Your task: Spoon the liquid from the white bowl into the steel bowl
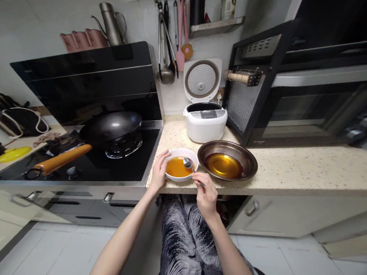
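Observation:
A white bowl (173,179) of orange-brown liquid stands near the front edge of the counter. My left hand (160,170) holds it at its left side, fingers along the rim. A metal spoon (188,162) is gripped by its handle in my right hand (206,192), at the bowl's front right. Its head is over the liquid by the right rim; whether it touches the surface I cannot tell. Close by on the right sits a wide dark metal basin (248,159) with clear golden liquid in it.
Behind the bowls is a white rice cooker (206,127) with its lid up. To the left, a black wok (112,126) with a wooden handle rests on the gas stove (135,169). A black oven (322,104) stands at the right. Utensils (164,45) hang on the wall.

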Demonstrator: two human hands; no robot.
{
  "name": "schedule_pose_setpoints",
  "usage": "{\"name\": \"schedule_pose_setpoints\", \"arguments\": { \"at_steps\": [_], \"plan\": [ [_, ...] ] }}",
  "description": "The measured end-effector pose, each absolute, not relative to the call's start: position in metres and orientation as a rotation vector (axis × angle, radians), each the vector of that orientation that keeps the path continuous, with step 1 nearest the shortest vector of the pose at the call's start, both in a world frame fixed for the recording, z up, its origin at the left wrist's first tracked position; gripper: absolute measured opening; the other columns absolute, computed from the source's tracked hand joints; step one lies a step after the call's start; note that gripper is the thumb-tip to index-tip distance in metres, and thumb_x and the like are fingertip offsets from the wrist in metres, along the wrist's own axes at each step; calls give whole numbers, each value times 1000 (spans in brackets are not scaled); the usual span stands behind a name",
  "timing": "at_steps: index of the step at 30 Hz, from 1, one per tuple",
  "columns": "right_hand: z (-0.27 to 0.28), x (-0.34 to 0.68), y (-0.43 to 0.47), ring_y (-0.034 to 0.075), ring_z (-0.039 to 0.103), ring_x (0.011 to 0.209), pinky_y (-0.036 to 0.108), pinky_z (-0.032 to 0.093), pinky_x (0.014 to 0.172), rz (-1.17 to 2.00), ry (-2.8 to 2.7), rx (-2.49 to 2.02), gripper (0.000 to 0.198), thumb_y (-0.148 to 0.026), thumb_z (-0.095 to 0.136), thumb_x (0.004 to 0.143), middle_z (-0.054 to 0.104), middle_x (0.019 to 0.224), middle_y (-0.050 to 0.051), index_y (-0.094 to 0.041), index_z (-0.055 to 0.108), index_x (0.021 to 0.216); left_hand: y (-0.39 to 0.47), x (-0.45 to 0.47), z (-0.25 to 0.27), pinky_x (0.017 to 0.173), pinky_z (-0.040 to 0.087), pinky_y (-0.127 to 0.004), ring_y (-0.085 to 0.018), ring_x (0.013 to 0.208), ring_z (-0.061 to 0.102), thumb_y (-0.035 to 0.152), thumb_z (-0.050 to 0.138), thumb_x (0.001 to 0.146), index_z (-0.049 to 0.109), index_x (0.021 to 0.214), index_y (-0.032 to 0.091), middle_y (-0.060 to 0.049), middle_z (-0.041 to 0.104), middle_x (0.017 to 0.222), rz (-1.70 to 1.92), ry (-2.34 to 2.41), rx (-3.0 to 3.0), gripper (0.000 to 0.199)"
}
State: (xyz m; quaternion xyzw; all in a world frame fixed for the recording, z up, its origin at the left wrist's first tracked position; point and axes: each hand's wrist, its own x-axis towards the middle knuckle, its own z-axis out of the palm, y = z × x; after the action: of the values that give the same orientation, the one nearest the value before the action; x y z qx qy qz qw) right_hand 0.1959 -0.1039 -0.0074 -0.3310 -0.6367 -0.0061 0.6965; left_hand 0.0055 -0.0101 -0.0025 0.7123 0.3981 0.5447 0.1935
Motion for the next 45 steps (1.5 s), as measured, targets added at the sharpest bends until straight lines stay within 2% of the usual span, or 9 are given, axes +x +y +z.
{"name": "schedule_pose_setpoints", "arguments": {
  "at_steps": [11,23,45],
  "plan": [
    [-13,192,-93,16,71,95,31,59,86,56,-1408,-830,19,-10,52,100,73,97,6,-22,65,105,-12,6,-1,124,35,-51,-28,140,54,33,41,104,70,125,18,-13,61,145,1526,1125,1998,39],
    [-15,187,-91,17,71,91,32,58,84,187,-1325,-885,15,-22,52,102,73,94,5,-21,66,97,-13,6,0,124,35,-52,-28,140,54,33,41,103,70,125,19,-13,62,145,1521,1129,2001,39],
    [-16,191,-98,17,71,90,34,58,85,192,-1226,-850,18,-22,50,103,73,92,4,-22,65,93,-12,6,-1,123,36,-51,-28,139,55,34,40,104,70,125,19,-13,62,145,1525,1126,1997,40]
  ]
}}
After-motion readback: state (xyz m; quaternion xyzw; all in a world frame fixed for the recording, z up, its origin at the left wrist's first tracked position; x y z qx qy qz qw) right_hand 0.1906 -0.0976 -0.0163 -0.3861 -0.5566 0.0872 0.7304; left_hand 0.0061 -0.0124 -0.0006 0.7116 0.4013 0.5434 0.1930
